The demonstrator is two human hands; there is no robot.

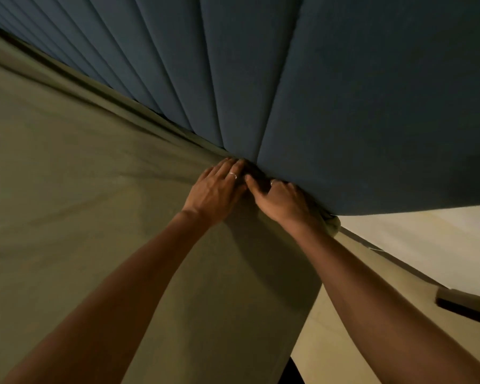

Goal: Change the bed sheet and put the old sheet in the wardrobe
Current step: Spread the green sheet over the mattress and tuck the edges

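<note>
Two hands meet at the head of the bed, where we are working the sheet (94,189) into the seam below the headboard (344,92). Our left hand (215,189) lies flat, fingers straight and pressing the olive cloth down toward the gap. Our right hand (281,200) has its fingers curled into the fabric right at the corner; they seem to pinch a fold, though the tips are hidden against the padding. Outward from there the sheet spreads over the mattress, creased toward our hands, with a small bunch (331,224) poking out past the corner beside the pale floor (427,239). We judge this to be the tucking step. Next the loose bunch needs pushing under the corner, then the creases smoothed away. No wardrobe shows here.
</note>
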